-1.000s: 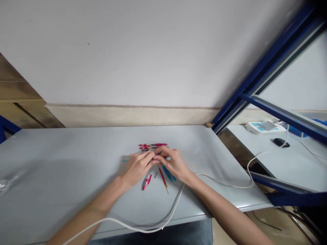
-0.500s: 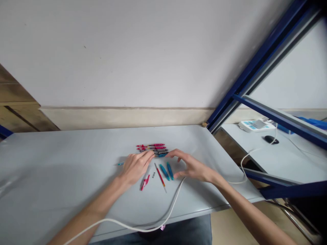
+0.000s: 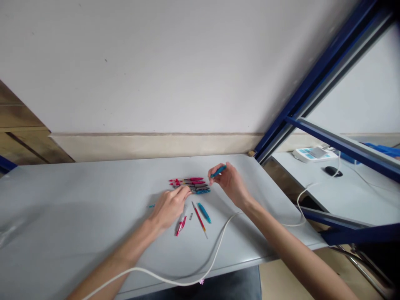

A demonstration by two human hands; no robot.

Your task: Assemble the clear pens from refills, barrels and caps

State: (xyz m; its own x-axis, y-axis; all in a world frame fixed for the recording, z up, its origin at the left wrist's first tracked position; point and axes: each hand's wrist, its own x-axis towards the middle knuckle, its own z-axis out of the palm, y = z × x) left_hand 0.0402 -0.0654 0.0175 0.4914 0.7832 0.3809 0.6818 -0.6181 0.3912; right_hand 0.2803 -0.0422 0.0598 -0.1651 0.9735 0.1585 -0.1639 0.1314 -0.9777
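Note:
A blue pen part (image 3: 218, 171) is pinched in my right hand (image 3: 229, 183), raised above the table right of a row of pens. In that row lie pink pens (image 3: 196, 179), grey ones (image 3: 200, 186) and a blue one (image 3: 203, 191). My left hand (image 3: 171, 204) is closed at the row's lower left end; what its fingertips hold is hidden. Nearer me lie another blue barrel (image 3: 204, 213), a red refill (image 3: 199, 218), a small spring-like piece (image 3: 191, 216) and a pink and clear pen part (image 3: 181, 225). A blue tip (image 3: 151, 206) shows left of my left hand.
A white cable (image 3: 218, 246) crosses the grey table (image 3: 78, 216) near its front edge. The wall (image 3: 156, 146) stands behind. At the right are a blue frame (image 3: 281, 112), a second table with a white device (image 3: 314, 154) and a black mouse (image 3: 333, 171).
My right hand has picked up one of the two blue barrels and moved up, away from me. My left hand stays at the row, with its fingers slightly shifted.

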